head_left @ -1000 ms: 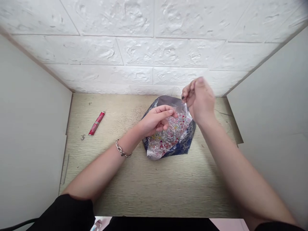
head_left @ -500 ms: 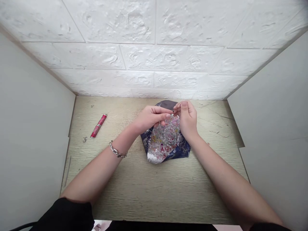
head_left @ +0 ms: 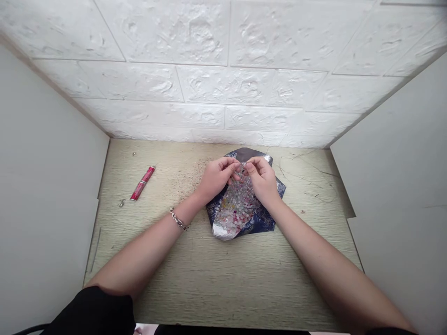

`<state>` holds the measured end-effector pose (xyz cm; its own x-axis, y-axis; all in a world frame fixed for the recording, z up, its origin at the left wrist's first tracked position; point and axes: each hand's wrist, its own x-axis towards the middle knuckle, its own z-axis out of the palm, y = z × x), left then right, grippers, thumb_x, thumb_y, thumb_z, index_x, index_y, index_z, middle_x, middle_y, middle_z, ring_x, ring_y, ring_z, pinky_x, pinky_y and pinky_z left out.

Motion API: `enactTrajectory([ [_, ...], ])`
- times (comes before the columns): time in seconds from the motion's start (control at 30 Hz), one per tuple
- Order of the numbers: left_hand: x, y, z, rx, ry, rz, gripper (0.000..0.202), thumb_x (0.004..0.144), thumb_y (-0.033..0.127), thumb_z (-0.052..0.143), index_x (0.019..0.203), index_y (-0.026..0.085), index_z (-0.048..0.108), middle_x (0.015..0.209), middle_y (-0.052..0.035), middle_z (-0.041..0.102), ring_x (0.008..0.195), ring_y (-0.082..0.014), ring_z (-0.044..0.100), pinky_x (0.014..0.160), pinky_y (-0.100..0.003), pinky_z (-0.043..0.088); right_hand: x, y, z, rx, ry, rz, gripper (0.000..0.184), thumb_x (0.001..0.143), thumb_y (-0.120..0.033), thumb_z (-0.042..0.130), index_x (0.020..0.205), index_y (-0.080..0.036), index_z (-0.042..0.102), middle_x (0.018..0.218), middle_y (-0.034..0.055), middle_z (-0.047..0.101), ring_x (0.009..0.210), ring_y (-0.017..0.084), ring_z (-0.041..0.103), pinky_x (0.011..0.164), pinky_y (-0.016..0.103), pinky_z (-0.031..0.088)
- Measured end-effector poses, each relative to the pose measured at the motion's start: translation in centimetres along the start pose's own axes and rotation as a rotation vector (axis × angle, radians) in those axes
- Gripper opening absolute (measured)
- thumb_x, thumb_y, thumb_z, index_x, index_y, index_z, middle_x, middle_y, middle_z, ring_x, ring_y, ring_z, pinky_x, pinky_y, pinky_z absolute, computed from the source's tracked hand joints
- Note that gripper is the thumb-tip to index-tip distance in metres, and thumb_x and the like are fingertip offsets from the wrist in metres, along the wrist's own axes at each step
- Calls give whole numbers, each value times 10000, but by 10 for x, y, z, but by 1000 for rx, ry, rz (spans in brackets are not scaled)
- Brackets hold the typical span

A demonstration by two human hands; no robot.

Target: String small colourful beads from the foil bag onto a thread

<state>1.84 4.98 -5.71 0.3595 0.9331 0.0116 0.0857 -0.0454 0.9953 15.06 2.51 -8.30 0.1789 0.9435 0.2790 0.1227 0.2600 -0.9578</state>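
One open blue-and-silver foil bag (head_left: 244, 218) of many small pastel beads (head_left: 235, 207) is seen beneath both hands; left hand (head_left: 217, 176) and right hand (head_left: 262, 179) fingers are pinched together above it, what is held being too small to tell; one red tube (head_left: 142, 183) lies well apart on the table (head_left: 223, 274).

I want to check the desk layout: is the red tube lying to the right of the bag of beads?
No, the red tube lies on the desk to the left of the bag of beads, apart from both hands.

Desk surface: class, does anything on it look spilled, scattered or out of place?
Yes. Tiny specks lie scattered on the desk left of the bead bag, near the left hand. A small metal clasp lies loose beside the red tube.
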Motion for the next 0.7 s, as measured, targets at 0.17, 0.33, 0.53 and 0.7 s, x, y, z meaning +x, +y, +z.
enactTrajectory([
  [0.17,-1,-5,-1,104,57,75,263,745,372,499,792,129,587,517,24,552,392,-32,394,409,-171,319,1,-2,2,80,11,64,167,706,-330,573,803,-199,534,747,-5,567,663,108,547,657,272,463],
  [0.33,-1,-7,1,123,60,81,262,741,369,500,803,133,596,502,35,544,412,-38,419,447,-176,330,4,-1,2,138,-26,114,156,695,-312,582,800,-197,573,766,0,598,703,120,576,729,308,478],
  [0.53,0,-7,1,111,58,59,234,745,346,503,796,135,591,504,31,543,417,-40,426,447,-177,330,5,6,1,182,-61,139,173,692,-334,588,812,-210,576,782,-1,608,738,128,581,757,326,475],
  [0.7,-1,-6,1,89,61,61,213,738,342,512,759,145,592,494,42,536,413,-36,423,452,-178,334,5,7,0,187,-74,128,171,688,-332,594,805,-211,564,769,-7,600,733,124,577,750,318,475],
])
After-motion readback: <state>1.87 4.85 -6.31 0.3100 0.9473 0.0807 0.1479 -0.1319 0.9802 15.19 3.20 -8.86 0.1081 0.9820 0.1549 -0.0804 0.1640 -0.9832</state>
